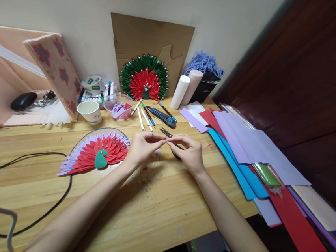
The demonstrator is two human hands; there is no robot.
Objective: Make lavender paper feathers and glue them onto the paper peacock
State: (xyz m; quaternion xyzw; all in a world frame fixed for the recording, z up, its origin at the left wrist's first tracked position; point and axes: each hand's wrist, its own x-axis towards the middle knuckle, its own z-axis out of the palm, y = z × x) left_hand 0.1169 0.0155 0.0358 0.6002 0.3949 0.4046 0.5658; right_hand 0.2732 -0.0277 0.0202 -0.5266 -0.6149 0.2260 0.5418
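My left hand (144,147) and my right hand (187,151) meet over the middle of the table, thumbs and forefingers pinched together. Between the fingertips is a tiny lilac paper piece (167,140), mostly hidden by them. Behind and partly under my right hand lies a pair of scissors (165,131), blades pointing back left. To the left of my left hand rests a fan-shaped paper peacock (101,159) with a green body, red inner feathers and lilac outer ones. Small lilac scraps (157,152) lie on the table below the hands.
At the back, a finished green-and-red peacock (144,78) leans on cardboard (153,33). A paper cup (89,112), a clear bowl (118,107) of lilac pieces, markers (142,119) and a utility knife (161,116) stand nearby. Coloured sheets (243,141) fill the right; a black cable (34,152) loops left.
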